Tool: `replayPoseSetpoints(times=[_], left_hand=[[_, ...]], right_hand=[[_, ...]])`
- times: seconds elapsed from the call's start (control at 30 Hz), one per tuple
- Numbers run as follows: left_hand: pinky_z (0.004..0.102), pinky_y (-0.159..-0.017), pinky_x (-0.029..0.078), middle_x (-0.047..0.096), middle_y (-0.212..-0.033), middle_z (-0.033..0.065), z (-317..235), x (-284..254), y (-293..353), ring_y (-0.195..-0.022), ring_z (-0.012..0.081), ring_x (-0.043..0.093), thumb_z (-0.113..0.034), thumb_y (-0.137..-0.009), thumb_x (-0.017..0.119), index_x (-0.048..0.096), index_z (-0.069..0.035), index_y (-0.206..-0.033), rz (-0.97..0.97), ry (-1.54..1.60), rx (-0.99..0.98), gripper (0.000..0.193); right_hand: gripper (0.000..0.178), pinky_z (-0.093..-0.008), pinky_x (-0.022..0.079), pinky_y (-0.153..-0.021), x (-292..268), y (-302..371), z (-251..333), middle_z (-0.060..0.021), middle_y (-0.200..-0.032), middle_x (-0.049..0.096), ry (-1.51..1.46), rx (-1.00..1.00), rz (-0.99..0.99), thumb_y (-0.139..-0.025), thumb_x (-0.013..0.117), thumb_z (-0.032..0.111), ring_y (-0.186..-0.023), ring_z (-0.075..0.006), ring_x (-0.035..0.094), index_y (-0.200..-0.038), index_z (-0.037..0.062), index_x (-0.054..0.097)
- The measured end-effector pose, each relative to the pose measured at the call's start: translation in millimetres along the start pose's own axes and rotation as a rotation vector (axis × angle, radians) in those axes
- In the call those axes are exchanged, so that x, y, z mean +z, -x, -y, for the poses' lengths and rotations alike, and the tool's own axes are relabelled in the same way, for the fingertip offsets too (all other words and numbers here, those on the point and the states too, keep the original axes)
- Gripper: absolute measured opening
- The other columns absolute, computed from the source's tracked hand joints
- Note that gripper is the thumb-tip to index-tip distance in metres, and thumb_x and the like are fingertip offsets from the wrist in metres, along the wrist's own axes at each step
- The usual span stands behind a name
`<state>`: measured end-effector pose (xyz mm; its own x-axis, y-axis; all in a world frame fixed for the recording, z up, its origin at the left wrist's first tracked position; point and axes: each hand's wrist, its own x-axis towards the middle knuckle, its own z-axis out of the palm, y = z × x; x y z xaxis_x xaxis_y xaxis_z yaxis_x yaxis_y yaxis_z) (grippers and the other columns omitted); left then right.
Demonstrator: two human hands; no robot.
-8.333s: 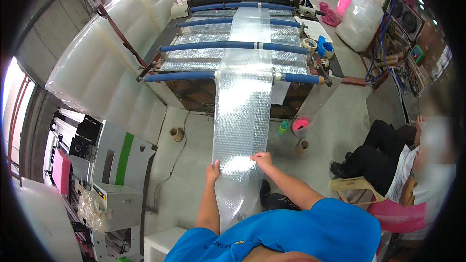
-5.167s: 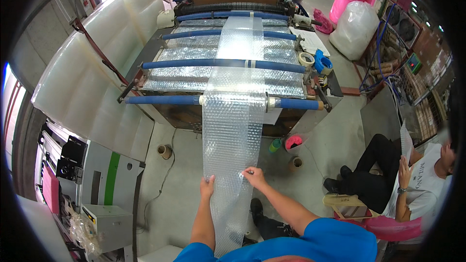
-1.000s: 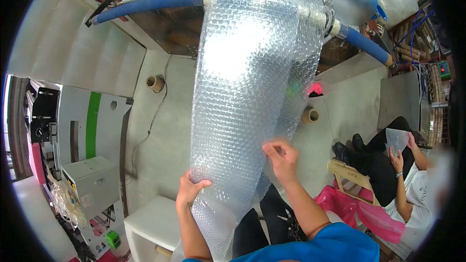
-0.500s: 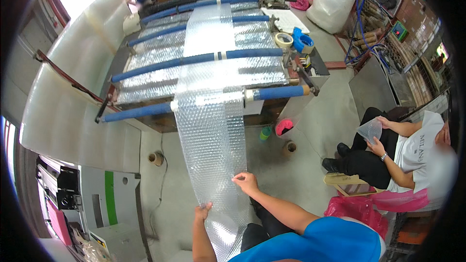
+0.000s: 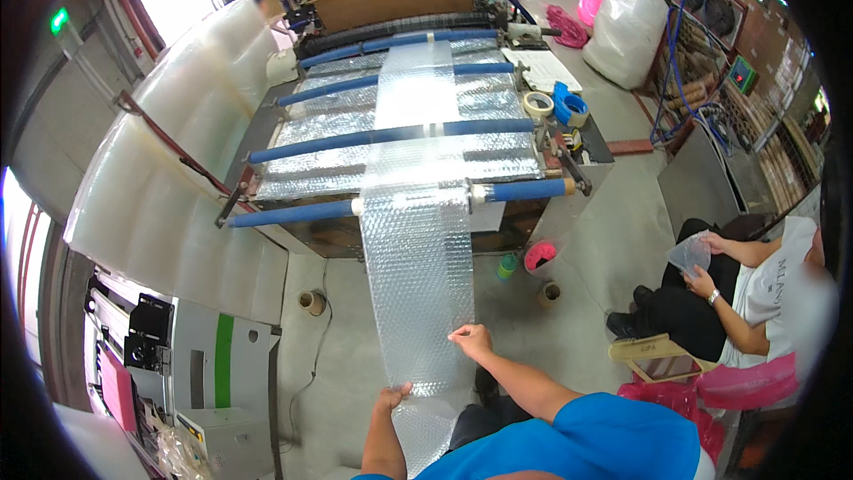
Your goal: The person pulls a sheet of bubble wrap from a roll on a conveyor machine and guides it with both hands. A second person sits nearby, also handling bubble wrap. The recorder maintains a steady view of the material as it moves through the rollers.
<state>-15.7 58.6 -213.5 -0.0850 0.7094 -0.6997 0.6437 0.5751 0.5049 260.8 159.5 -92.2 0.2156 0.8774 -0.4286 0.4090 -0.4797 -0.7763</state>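
A long strip of clear bubble wrap (image 5: 418, 276) hangs from the front roller of a machine and runs down toward me. My left hand (image 5: 394, 397) grips its left edge low down, the thumb lying on top. Slightly higher, my right hand (image 5: 473, 340) pinches the right edge between thumb and bent fingers. Below my hands the lower part of the wrap slopes down beside my legs, partly hidden by my blue shirt. Blue-covered rollers (image 5: 293, 213) cross the machine, with silvery bubble sheet (image 5: 311, 144) lying under the strip.
At right a seated co-worker holds a clear bag (image 5: 689, 253). Tape rolls (image 5: 538, 105) lie on the machine's right side. Cardboard cores (image 5: 312, 302) and a green bottle (image 5: 506, 267) stand on the floor. Large bubble wrap rolls (image 5: 169, 151) and a white-green machine (image 5: 200, 364) occupy the left.
The view has shifted, so the scene sits further right and a little lower. Both hands keep their hold on the bubble wrap at about the same places.
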Motion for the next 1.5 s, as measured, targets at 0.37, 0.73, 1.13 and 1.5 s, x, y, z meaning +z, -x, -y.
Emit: replayPoseSetpoints(times=[0.37,0.73,1.13,1.5], left_hand=[[0.0324,-0.079,0.041,0.058,-0.091,0.0198,-122,-74,-30,-0.091,0.0244,0.055,-0.056,-0.068,0.052,0.057,0.006,-0.090,-0.099,-0.048,0.130,0.066],[0.0323,-0.069,0.045,0.059,-0.085,0.0169,-167,-83,17,-0.079,0.0247,0.057,-0.046,-0.049,0.074,0.052,0.010,-0.095,-0.281,0.281,0.189,0.076],[0.0302,-0.068,0.044,0.059,-0.081,0.0159,-118,-97,105,-0.074,0.0173,0.056,-0.045,-0.060,0.068,0.052,0.010,-0.094,-0.409,0.288,0.247,0.067],[0.0311,-0.072,0.042,0.055,-0.094,0.0145,-106,-93,206,-0.083,0.0199,0.053,-0.038,-0.064,0.068,0.050,0.007,-0.099,-0.279,0.548,0.248,0.060]], right_hand=[[0.017,-0.0289,0.044,-0.056,-28,-82,76,-0.0061,-0.062,0.059,-0.134,-0.196,-0.054,-0.055,0.072,0.022,-0.058,-0.0163,0.055,-0.066,0.0117,0.065],[0.027,-0.0246,0.041,-0.049,-53,-64,131,-0.0043,-0.059,0.057,-0.225,-0.310,-0.144,-0.064,0.067,0.031,-0.050,-0.0109,0.051,-0.069,0.0045,0.063],[0.030,-0.0211,0.038,-0.044,-19,124,47,-0.0007,-0.063,0.056,-0.368,-0.198,0.224,-0.065,0.069,0.029,-0.051,-0.0063,0.047,-0.073,0.0012,0.061],[0.025,-0.0228,0.044,-0.053,-24,183,24,-0.0003,-0.082,0.056,-0.930,-0.088,0.408,-0.078,0.056,0.017,-0.068,-0.0089,0.053,-0.102,0.0069,0.054]])
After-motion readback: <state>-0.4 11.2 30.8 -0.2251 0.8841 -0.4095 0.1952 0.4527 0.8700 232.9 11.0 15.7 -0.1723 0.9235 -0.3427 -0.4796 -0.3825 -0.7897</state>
